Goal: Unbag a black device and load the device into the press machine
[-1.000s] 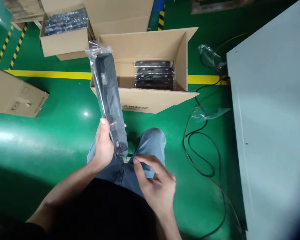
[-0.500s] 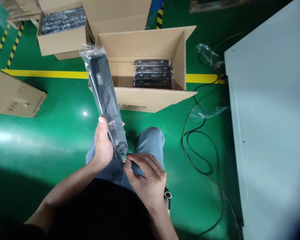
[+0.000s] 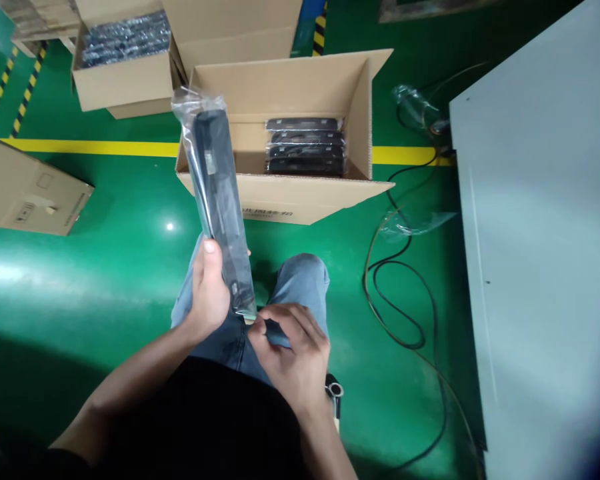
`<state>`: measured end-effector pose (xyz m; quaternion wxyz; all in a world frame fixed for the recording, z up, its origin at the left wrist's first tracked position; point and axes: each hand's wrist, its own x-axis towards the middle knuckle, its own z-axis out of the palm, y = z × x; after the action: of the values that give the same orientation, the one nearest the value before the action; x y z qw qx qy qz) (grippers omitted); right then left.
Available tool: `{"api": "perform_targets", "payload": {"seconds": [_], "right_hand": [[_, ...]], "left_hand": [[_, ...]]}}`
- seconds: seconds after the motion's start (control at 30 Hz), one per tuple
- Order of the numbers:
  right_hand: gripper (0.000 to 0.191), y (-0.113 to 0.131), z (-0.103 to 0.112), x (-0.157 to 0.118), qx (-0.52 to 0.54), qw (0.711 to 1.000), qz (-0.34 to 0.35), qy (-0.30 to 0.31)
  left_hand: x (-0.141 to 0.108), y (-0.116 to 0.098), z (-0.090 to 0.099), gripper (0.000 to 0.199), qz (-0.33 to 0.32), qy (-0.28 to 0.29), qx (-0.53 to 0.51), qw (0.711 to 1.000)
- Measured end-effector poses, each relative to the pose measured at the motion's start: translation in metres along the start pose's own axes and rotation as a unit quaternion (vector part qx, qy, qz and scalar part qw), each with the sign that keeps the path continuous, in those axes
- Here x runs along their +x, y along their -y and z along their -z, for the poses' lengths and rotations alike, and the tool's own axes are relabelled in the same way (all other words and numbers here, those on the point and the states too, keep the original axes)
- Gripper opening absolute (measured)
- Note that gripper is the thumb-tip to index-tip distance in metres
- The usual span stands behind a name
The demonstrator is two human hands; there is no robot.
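A long black part in a clear plastic bag (image 3: 225,207) is held tilted over my lap. My left hand (image 3: 210,287) is wrapped round its lower half, thumb on the near side and a fingertip showing at the far edge. At the bag's lower end, my right hand (image 3: 295,347) pinches the plastic edge between thumb and index finger. The bag's other end, loose and crumpled, points up to the left. Behind it stands an open cardboard box (image 3: 305,197), holding several bagged black parts (image 3: 306,148) stacked at its right side.
Another open carton (image 3: 125,83) with several bagged items stands at the upper left. A closed carton (image 3: 30,190) lies at the left edge. On the right are a large grey cabinet (image 3: 540,233), looped cables (image 3: 405,263) and loose clear plastic (image 3: 417,223) on the green floor.
The bagged part has shifted slightly right and turned a little more upright, with my left hand moving along. My right hand still pinches at its lower end.
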<state>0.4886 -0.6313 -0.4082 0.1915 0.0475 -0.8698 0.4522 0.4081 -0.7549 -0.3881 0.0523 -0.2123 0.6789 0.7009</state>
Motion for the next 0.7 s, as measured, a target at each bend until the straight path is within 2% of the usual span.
{"api": "perform_targets", "payload": {"seconds": [0.23, 0.4, 0.5, 0.6, 0.7], "right_hand": [[0.019, 0.002, -0.002, -0.002, 0.055, 0.996, -0.07, -0.004], [0.018, 0.002, -0.011, -0.006, -0.02, 0.999, -0.009, -0.045], [0.019, 0.002, -0.012, -0.007, -0.004, 0.999, -0.009, -0.047], [0.019, 0.002, -0.011, -0.008, 0.051, 0.996, -0.069, -0.036], [0.018, 0.001, -0.014, -0.01, 0.062, 0.992, -0.096, -0.045]], "left_hand": [[0.008, 0.012, 0.015, 0.08, -0.1, 0.027, 0.074, 0.992], [0.015, 0.022, 0.02, 0.067, -0.147, 0.043, 0.102, 0.983], [0.014, 0.022, 0.019, 0.063, -0.139, 0.039, 0.097, 0.985], [0.013, 0.021, 0.018, 0.062, -0.107, 0.047, 0.079, 0.99], [0.014, 0.019, 0.019, 0.065, -0.117, 0.047, 0.085, 0.988]]}}
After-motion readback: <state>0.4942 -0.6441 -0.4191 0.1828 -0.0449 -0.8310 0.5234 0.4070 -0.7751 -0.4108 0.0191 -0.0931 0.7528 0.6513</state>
